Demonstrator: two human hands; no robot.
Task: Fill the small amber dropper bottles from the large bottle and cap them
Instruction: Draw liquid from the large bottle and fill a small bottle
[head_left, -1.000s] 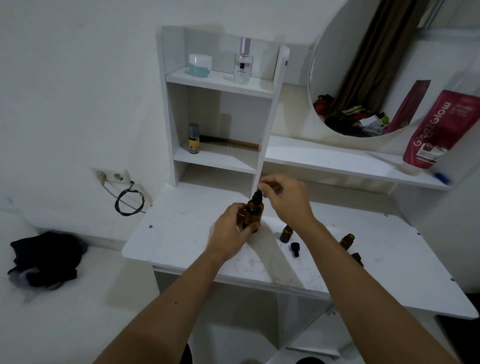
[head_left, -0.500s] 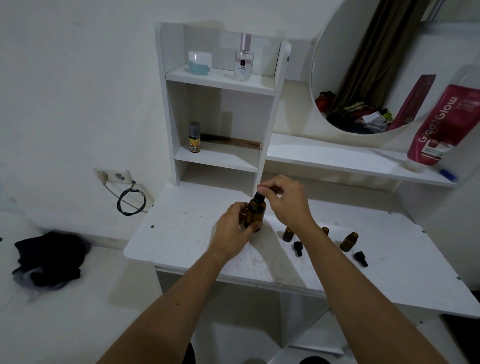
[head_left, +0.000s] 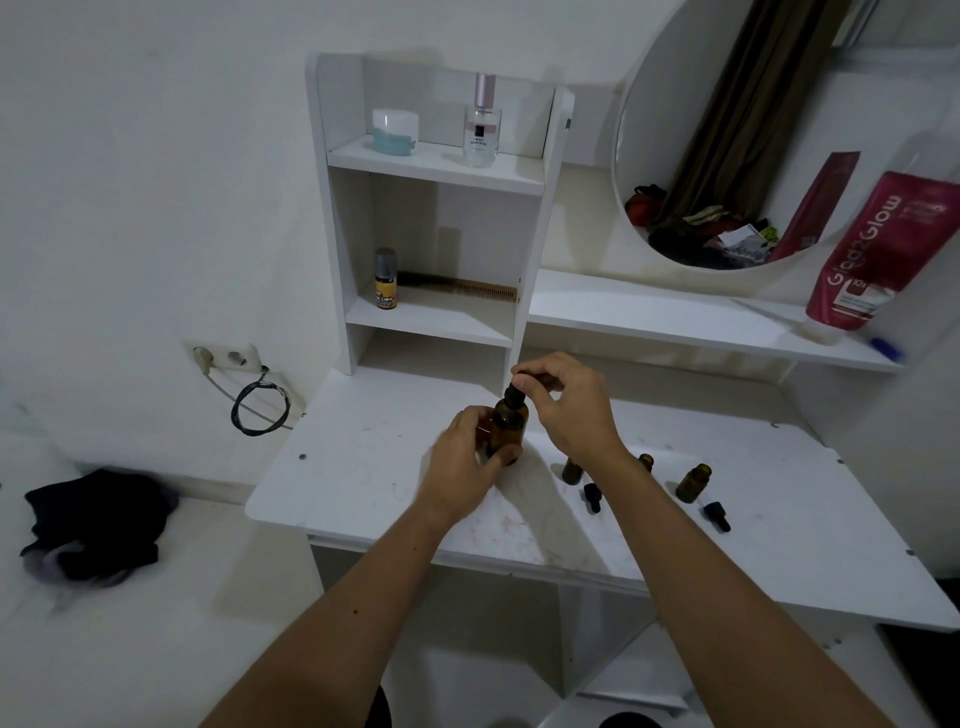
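The left hand (head_left: 462, 462) is wrapped around the body of the large amber bottle (head_left: 508, 428), which stands upright on the white table (head_left: 363, 467) just below the middle of the frame. The right hand (head_left: 566, 410) comes in from the right, and its thumb and fingertips (head_left: 530, 375) pinch the black dropper cap (head_left: 515, 395) at the top of that bottle. Whether the cap is seated on the neck or lifted off it cannot be told.

To the right of the hands, three small amber dropper bottles stand uncapped on the table. One (head_left: 571, 472) is just beside the right wrist and partly hidden by it, a second (head_left: 645, 461) peeks out behind the forearm, and a third (head_left: 693, 483) stands further right, clear of the arm. Two small black dropper caps lie on their sides near them: one (head_left: 592, 498) below the first bottle, the other (head_left: 717, 515) lower right of the third.

Above the hands rises a white shelf unit (head_left: 332, 218). Its top shelf holds a pale blue jar (head_left: 395, 132) and a clear perfume bottle (head_left: 483, 122); the middle shelf holds a small yellow-labelled bottle (head_left: 385, 280) and a brown comb (head_left: 467, 287). In the upper right a round mirror (head_left: 675, 130) leans over a long shelf with a red tube (head_left: 878, 254). At the left, a wall socket (head_left: 228, 357) with a coiled black cable (head_left: 260, 410), and a dark cloth (head_left: 93, 525) at lower left.
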